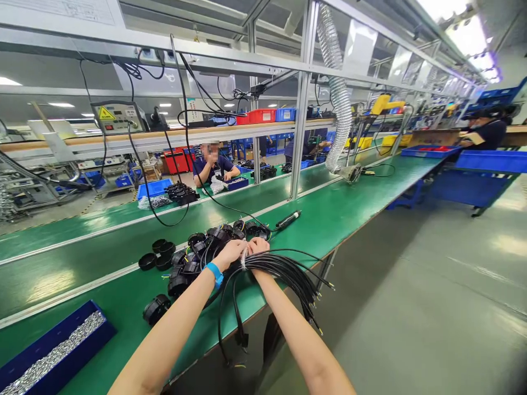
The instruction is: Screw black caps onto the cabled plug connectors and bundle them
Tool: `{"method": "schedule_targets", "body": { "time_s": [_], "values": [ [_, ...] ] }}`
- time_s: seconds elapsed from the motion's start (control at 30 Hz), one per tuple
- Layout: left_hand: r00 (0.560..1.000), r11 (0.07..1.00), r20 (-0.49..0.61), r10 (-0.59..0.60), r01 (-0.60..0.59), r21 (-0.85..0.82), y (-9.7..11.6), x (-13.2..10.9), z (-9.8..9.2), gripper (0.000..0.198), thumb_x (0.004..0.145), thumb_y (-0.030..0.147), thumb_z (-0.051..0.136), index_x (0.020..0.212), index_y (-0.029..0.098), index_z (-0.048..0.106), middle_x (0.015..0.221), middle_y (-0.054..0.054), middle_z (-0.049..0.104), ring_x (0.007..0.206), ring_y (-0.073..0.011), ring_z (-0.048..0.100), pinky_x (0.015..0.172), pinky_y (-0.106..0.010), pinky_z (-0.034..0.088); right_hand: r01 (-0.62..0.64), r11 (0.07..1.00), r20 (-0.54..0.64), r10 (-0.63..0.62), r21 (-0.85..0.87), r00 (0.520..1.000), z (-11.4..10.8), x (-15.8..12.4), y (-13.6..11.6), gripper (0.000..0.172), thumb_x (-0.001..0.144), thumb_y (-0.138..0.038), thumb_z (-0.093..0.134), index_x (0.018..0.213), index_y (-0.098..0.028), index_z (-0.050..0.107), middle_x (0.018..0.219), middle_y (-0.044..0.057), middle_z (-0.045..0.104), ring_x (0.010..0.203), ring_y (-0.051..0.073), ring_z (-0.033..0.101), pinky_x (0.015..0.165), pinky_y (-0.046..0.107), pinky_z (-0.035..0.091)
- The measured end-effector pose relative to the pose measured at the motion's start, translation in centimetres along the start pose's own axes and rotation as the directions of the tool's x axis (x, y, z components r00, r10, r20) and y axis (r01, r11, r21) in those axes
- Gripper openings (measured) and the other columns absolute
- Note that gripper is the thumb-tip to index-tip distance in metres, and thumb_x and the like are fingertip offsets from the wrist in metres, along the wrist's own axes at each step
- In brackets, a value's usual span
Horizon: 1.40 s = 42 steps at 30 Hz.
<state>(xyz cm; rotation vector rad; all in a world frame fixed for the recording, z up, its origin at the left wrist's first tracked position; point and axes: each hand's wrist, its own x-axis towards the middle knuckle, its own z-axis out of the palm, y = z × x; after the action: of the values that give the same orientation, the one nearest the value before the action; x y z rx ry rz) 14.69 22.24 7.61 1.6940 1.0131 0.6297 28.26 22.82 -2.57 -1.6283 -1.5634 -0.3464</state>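
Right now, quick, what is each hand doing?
Left hand: closed on the black cable bundle, beside its white tie.
Right hand: closed on the same bundle, on the other side of the tie.

Bright, even ceiling light; lamps (473,33) blown out at top right, sheen on the green worktop (349,203), edges bent, far background perhaps slightly soft
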Motion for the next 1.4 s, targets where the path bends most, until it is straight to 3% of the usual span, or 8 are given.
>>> {"method": "schedule_targets", "body": {
  "time_s": [0.23,0.47,0.6,0.77,0.9,1.03,1.17,1.4],
  "values": [
    [0.998,0.998,0.051,-0.022,0.025,-0.052,-0.3,-0.4,0.0,0.049,0.085,0.059,0.067,0.065,0.015,0.061,0.059,0.002,0.058,0.053,-0.0101,0.049,0.057,-0.025,0.038,-0.063,0.998,-0.04,0.062,-0.02,0.997,-0.2,-0.2,-0.5,0.022,0.097,-0.037,0.061,0.089,-0.016,0.064,0.102,0.005,0.064,0.101,0.022,0.059,0.097,0.044,0.044],
    [0.995,0.991,0.104,0.003,0.011,-0.134,0.2,-1.1,-0.4,0.055,0.068,0.066,0.075,0.065,0.012,0.071,0.059,-0.004,0.064,0.053,-0.011,0.048,0.055,-0.025,0.035,-0.117,0.991,0.099,0.123,-0.067,0.987,-1.4,0.1,-1.3,0.02,0.095,-0.036,0.064,0.093,-0.016,0.067,0.106,0.006,0.066,0.105,0.023,0.059,0.101,0.046,0.043],
    [0.999,0.984,0.023,0.044,-0.039,-0.175,-0.2,-1.1,0.0,0.057,0.069,0.069,0.073,0.067,0.012,0.073,0.054,-0.001,0.058,0.052,-0.0095,0.041,0.053,-0.024,0.03,-0.132,0.989,0.183,0.141,-0.06,0.973,-2.8,-0.7,-2.5,0.022,0.099,-0.027,0.053,0.11,-0.016,0.069,0.123,0.014,0.065,0.119,0.028,0.055,0.107,0.052,0.036],
    [0.99,0.969,-0.099,0.102,-0.122,-0.217,-0.8,-1.5,0.2,0.063,0.07,0.072,0.07,0.076,0.01,0.077,0.058,0.0,0.056,0.055,-0.0096,0.039,0.055,-0.025,0.031,-0.034,0.999,0.344,0.017,0.042,0.939,-6.6,-5.0,-3.9,0.034,0.094,-0.019,0.053,0.126,-0.016,0.066,0.133,0.017,0.065,0.128,0.032,0.054,0.109,0.049,0.037],
    [0.98,0.958,-0.142,0.141,-0.171,-0.229,-0.9,-1.8,0.3,0.058,0.071,0.068,0.072,0.076,0.01,0.077,0.06,-0.001,0.058,0.058,-0.0106,0.043,0.057,-0.025,0.034,0.011,0.989,0.417,-0.073,0.147,0.906,-11.6,-8.8,-4.1,0.023,0.093,-0.028,0.061,0.11,-0.018,0.074,0.12,0.013,0.073,0.114,0.028,0.065,0.099,0.039,0.048],
    [0.966,0.951,-0.183,0.182,-0.22,-0.217,-0.7,-2.1,0.6,0.051,0.073,0.062,0.073,0.077,0.012,0.077,0.066,-0.002,0.063,0.065,-0.0135,0.05,0.063,-0.026,0.038,-0.057,0.978,0.36,-0.02,0.201,0.933,-15.0,-8.2,-4.9,0.029,0.102,-0.028,0.047,0.1,-0.022,0.075,0.096,0.005,0.075,0.083,0.017,0.068,0.077,0.028,0.052],
    [0.952,0.944,-0.208,0.226,-0.267,-0.194,-0.1,-2.8,1.1,0.046,0.074,0.058,0.073,0.077,0.012,0.075,0.074,-0.004,0.067,0.072,-0.0163,0.054,0.069,-0.028,0.042,-0.095,0.98,0.236,0.052,0.175,0.97,-14.2,-4.8,-6.1,0.029,0.097,-0.041,0.059,0.109,-0.018,0.072,0.09,0.008,0.068,0.085,0.023,0.061,0.079,0.034,0.048],
    [0.939,0.93,-0.151,0.309,-0.332,-0.159,0.4,-4.5,0.4,0.042,0.075,0.046,0.076,0.103,0.015,0.076,0.09,-0.007,0.068,0.081,-0.0181,0.058,0.076,-0.029,0.046,-0.088,0.954,0.188,0.034,0.287,0.982,-10.8,-2.6,-5.6,0.032,0.097,-0.034,0.056,0.071,-0.02,0.069,0.069,0.004,0.061,0.072,0.02,0.055,0.07,0.031,0.042]
  ]
}}
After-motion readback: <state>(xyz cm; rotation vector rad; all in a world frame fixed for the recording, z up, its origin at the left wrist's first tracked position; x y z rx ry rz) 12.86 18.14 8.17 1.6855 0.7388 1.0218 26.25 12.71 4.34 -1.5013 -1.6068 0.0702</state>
